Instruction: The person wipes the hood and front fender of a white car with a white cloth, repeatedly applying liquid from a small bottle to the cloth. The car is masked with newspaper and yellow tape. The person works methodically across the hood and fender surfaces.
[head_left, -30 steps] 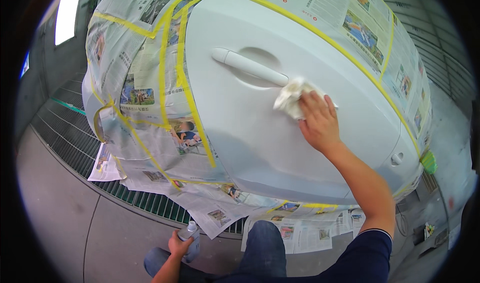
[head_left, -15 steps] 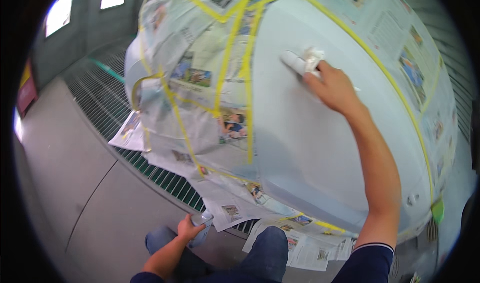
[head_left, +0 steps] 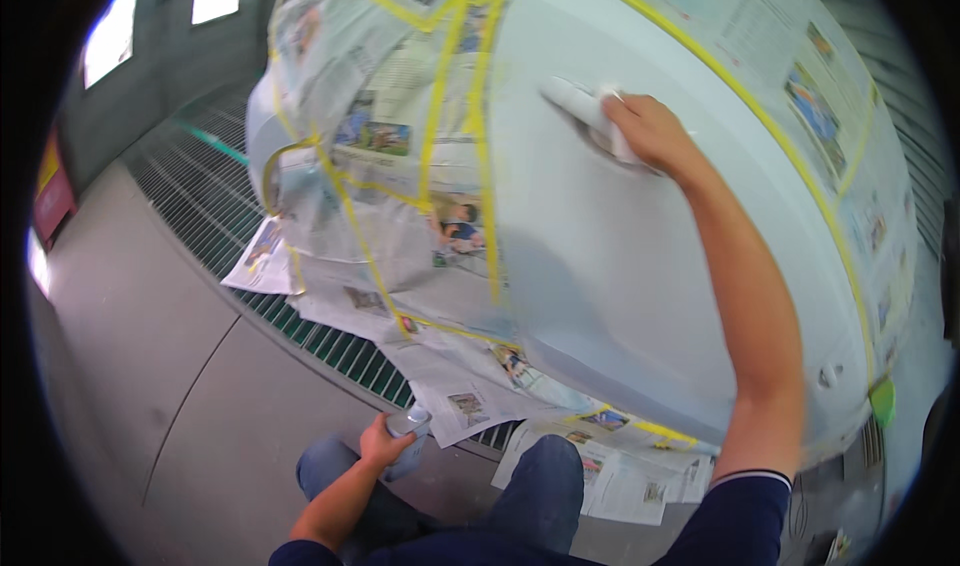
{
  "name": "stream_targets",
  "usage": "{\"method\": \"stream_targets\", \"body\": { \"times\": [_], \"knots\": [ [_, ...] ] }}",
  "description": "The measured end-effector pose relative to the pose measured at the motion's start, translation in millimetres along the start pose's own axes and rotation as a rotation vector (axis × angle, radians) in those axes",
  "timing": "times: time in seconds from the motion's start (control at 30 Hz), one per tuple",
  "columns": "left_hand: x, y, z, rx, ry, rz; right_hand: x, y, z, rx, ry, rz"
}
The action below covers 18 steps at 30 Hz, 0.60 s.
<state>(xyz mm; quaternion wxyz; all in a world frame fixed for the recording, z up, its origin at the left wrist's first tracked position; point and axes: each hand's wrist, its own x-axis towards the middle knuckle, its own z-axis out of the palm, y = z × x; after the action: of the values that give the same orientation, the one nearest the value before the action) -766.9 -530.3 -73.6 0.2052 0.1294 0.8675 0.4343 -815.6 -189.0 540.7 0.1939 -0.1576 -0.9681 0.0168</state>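
Observation:
A pale car door panel (head_left: 640, 296) bordered by yellow tape fills the middle and right. On its upper part sits a pale door handle (head_left: 572, 97). My right hand (head_left: 655, 134) is closed on a white wiping cloth (head_left: 622, 148) at the handle's right part; the fingers cover most of the cloth. Low down, beside my knee, my left hand (head_left: 382, 443) grips a translucent grey-blue bottle (head_left: 408, 454) with a pale top. That bottle is held off the panel, by the hanging newspaper.
Newspaper masking (head_left: 380, 216) with yellow tape (head_left: 690, 41) surrounds the panel, and loose sheets hang at its lower edge. Below runs a metal floor grating (head_left: 340, 351), next to grey floor (head_left: 130, 366). A red object (head_left: 52, 201) stands at far left.
The whole view has shifted slightly. My right hand has moved a little along the handle, and the cloth that stuck up above the fingers now lies mostly under them. My left hand keeps its bottle.

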Motion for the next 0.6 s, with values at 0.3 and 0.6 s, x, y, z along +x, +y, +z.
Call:
{"method": "stream_targets", "body": {
  "times": [0.3, 0.6],
  "knots": [
    [-15, 8, -5, 0.039, 0.066, 0.074, -37, 6, -19, 0.935, 0.678, -0.134],
    [-126, 122, -106, 0.018, 0.132, 0.002, 8, -4, 23, -0.261, 0.332, -0.702]
  ]
}}
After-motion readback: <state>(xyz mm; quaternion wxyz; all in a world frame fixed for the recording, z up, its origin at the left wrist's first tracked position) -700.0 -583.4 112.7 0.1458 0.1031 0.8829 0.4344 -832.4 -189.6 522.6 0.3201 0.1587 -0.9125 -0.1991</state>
